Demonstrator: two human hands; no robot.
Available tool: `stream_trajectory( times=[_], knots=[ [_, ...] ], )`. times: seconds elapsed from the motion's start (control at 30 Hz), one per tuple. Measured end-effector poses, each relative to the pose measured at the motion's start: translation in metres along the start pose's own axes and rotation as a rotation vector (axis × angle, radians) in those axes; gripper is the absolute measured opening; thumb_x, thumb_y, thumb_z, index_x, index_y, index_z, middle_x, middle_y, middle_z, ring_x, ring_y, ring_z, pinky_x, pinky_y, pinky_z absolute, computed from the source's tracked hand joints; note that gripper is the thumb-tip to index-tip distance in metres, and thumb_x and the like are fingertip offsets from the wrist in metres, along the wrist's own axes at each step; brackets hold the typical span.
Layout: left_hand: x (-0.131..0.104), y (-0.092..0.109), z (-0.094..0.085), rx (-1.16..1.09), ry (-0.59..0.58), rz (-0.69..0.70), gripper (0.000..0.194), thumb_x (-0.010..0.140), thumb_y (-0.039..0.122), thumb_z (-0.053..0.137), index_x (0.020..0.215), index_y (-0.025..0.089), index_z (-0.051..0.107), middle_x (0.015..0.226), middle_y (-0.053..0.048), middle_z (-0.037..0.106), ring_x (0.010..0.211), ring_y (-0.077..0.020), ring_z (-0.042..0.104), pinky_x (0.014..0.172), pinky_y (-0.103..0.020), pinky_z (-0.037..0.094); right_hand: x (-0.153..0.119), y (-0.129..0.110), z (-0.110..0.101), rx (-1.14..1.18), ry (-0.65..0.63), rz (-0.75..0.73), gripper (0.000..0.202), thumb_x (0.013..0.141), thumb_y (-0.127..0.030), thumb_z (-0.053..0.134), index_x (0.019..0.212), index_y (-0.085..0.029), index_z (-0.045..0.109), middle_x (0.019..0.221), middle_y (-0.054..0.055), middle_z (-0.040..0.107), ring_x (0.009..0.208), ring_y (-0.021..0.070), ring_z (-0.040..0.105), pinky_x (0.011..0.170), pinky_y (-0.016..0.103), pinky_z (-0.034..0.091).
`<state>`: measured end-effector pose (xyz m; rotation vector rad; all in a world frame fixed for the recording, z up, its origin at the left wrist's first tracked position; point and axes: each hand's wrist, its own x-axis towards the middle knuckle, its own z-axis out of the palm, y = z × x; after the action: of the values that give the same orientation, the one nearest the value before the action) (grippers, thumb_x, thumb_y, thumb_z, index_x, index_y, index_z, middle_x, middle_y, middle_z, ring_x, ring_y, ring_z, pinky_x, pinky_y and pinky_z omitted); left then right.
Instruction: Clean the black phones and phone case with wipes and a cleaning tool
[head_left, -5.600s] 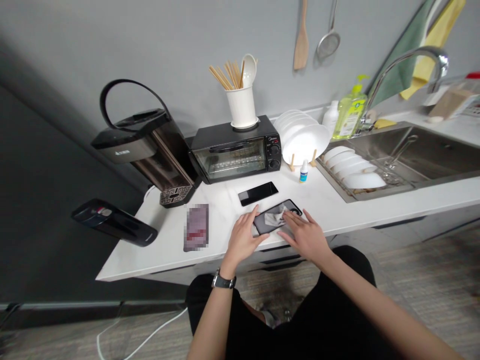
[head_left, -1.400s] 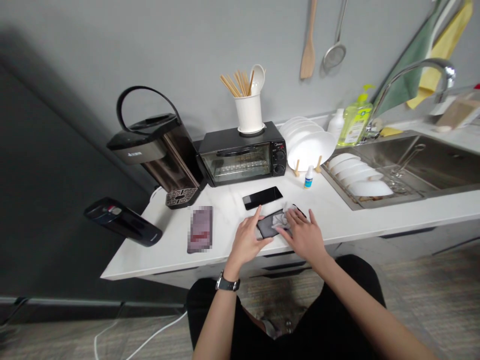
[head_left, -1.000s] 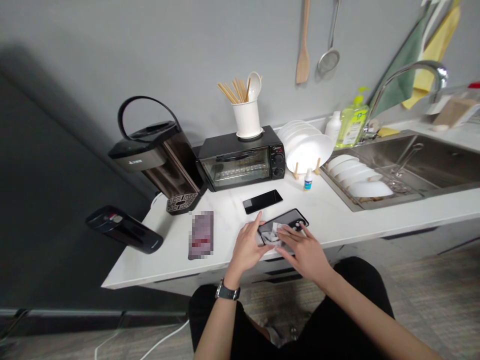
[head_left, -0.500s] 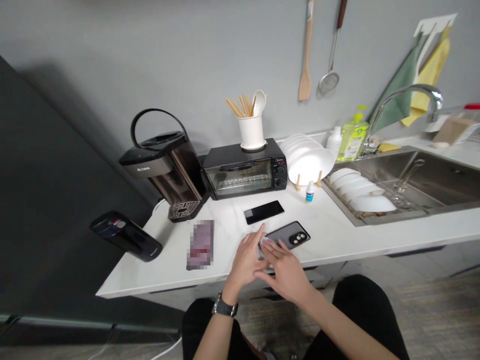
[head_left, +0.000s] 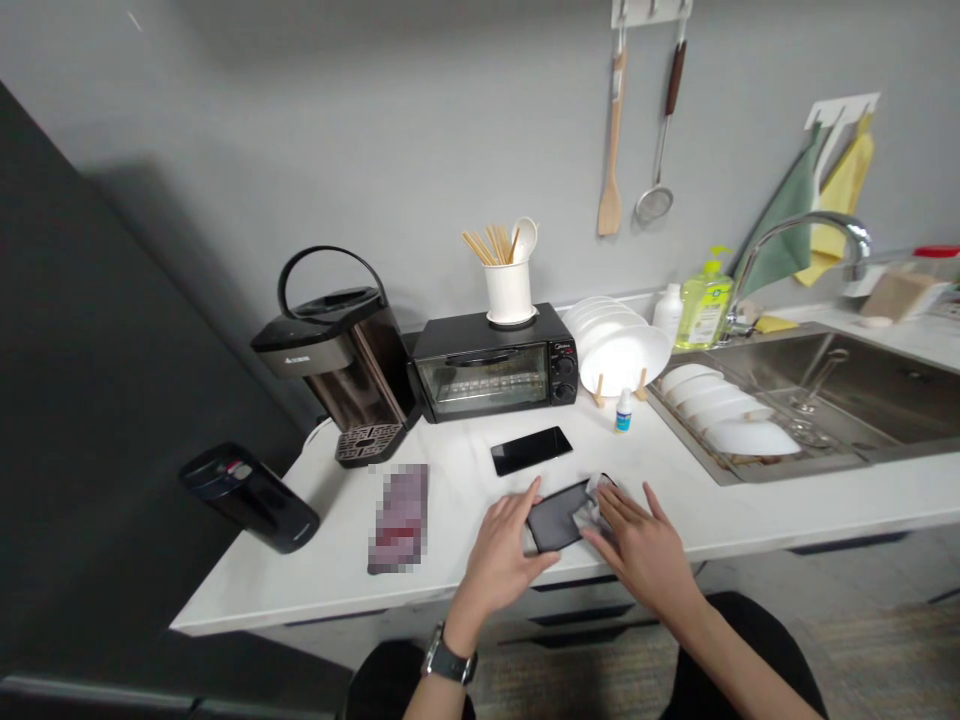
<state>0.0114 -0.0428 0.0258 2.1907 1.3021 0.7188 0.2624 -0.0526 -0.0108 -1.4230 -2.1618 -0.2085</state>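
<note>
Phone case [head_left: 556, 518], one: dark-rimmed, lying flat on the pale surface [head_left: 345, 565], its long axis running from 8 to 2 o'clock, the wall standing at 12. All bearings are being taken from this case.

Left hand [head_left: 504, 548]: sitting at 8 o'clock, holding that end between spread thumb and forefinger.

Right hand [head_left: 646, 545]: reaching in from 4 o'clock, fingers flattened, pressing a crumpled white tissue [head_left: 587, 514] onto the 2 o'clock end. Neither hand is lying nearer; both are meeting the case, the right through the tissue.

Obstructions: tissue and right fingers are hiding the 2 o'clock end; the left hand is bounding the bare stretch at 8.

Surroundings: black phone [head_left: 531, 450], lying near at 11 o'clock, apart. Small bottle [head_left: 623, 411], standing at 1. Toaster oven [head_left: 495, 365], sitting farther at 11. Blurred purple item [head_left: 401, 515], lying at 9. Sink [head_left: 832, 460], opening beyond 2.
</note>
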Motion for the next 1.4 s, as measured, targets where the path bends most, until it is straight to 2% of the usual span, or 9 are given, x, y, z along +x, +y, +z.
stream_trajectory(
  times=[0.2, 0.3, 0.5, 0.67, 0.8, 0.9, 1.0, 1.3, 1.4],
  knots=[
    [0.000, -0.001, 0.001, -0.007, -0.017, -0.019, 0.097, 0.083, 0.024, 0.075, 0.166, 0.029, 0.026, 0.144, -0.010, 0.060, 0.129, -0.0310, 0.053, 0.116, -0.048, 0.038, 0.008, -0.075, 0.017, 0.206, -0.019, -0.047, 0.053, 0.100, -0.050, 0.063, 0.139, -0.013, 0.065, 0.143, 0.018, 0.066, 0.136, 0.0347, 0.060, 0.119, 0.058, 0.041],
    [-0.001, -0.001, 0.002, 0.003, -0.011, -0.051, 0.096, 0.081, 0.020, 0.072, 0.166, 0.028, 0.027, 0.142, -0.009, 0.060, 0.129, -0.0307, 0.052, 0.115, -0.046, 0.039, 0.001, -0.089, 0.011, 0.289, -0.076, -0.082, 0.051, 0.100, -0.049, 0.063, 0.141, -0.018, 0.064, 0.144, 0.014, 0.066, 0.136, 0.0316, 0.061, 0.121, 0.057, 0.040],
    [-0.003, 0.003, 0.000, -0.013, -0.010, -0.047, 0.103, 0.081, 0.034, 0.082, 0.166, 0.032, 0.025, 0.142, -0.008, 0.060, 0.128, -0.0310, 0.051, 0.115, -0.047, 0.038, -0.013, -0.029, -0.009, 0.175, -0.086, -0.123, 0.041, 0.105, -0.042, 0.057, 0.143, -0.029, 0.062, 0.143, 0.008, 0.068, 0.134, 0.0287, 0.063, 0.120, 0.059, 0.040],
    [-0.002, 0.003, 0.001, 0.002, 0.003, -0.024, 0.103, 0.080, 0.036, 0.083, 0.166, 0.035, 0.025, 0.142, -0.008, 0.059, 0.130, -0.0318, 0.050, 0.115, -0.048, 0.038, -0.007, 0.009, -0.002, 0.016, 0.033, 0.000, 0.038, 0.107, -0.043, 0.052, 0.137, -0.024, 0.065, 0.139, 0.012, 0.070, 0.128, 0.0305, 0.067, 0.121, 0.061, 0.036],
    [-0.001, 0.000, 0.002, -0.007, 0.024, -0.009, 0.099, 0.083, 0.035, 0.079, 0.166, 0.033, 0.025, 0.142, -0.009, 0.059, 0.129, -0.0315, 0.051, 0.114, -0.048, 0.040, 0.005, -0.033, 0.014, 0.060, 0.048, 0.035, 0.051, 0.101, -0.053, 0.060, 0.137, -0.017, 0.064, 0.143, 0.018, 0.066, 0.136, 0.0374, 0.060, 0.118, 0.062, 0.039],
    [0.000, -0.003, 0.003, -0.005, -0.003, -0.017, 0.094, 0.085, 0.025, 0.072, 0.167, 0.028, 0.025, 0.143, -0.011, 0.058, 0.130, -0.0307, 0.051, 0.116, -0.046, 0.039, 0.010, -0.077, 0.018, 0.221, 0.003, -0.028, 0.048, 0.102, -0.047, 0.060, 0.140, -0.018, 0.063, 0.143, 0.015, 0.067, 0.136, 0.0337, 0.060, 0.120, 0.059, 0.039],
    [-0.001, -0.005, 0.003, 0.009, -0.009, -0.043, 0.096, 0.081, 0.017, 0.067, 0.166, 0.028, 0.025, 0.141, -0.010, 0.059, 0.128, -0.0295, 0.052, 0.114, -0.045, 0.041, 0.006, -0.092, 0.012, 0.318, -0.040, -0.084, 0.048, 0.101, -0.044, 0.063, 0.142, -0.020, 0.062, 0.141, 0.012, 0.069, 0.133, 0.0300, 0.063, 0.121, 0.056, 0.039],
    [0.000, -0.002, 0.000, 0.002, -0.009, -0.013, 0.101, 0.082, 0.035, 0.081, 0.166, 0.034, 0.025, 0.145, -0.009, 0.058, 0.131, -0.0319, 0.051, 0.116, -0.051, 0.038, -0.010, 0.001, -0.005, 0.093, 0.026, -0.039, 0.036, 0.106, -0.035, 0.054, 0.139, -0.024, 0.064, 0.139, 0.008, 0.071, 0.130, 0.0276, 0.066, 0.123, 0.059, 0.034],
    [0.000, 0.000, 0.000, 0.002, -0.011, -0.003, 0.100, 0.082, 0.036, 0.082, 0.165, 0.035, 0.027, 0.145, -0.007, 0.058, 0.130, -0.0310, 0.051, 0.116, -0.049, 0.038, -0.001, 0.003, 0.004, 0.014, 0.056, 0.014, 0.042, 0.107, -0.039, 0.054, 0.141, -0.017, 0.063, 0.140, 0.015, 0.069, 0.131, 0.0317, 0.065, 0.123, 0.063, 0.032]
  ],
)
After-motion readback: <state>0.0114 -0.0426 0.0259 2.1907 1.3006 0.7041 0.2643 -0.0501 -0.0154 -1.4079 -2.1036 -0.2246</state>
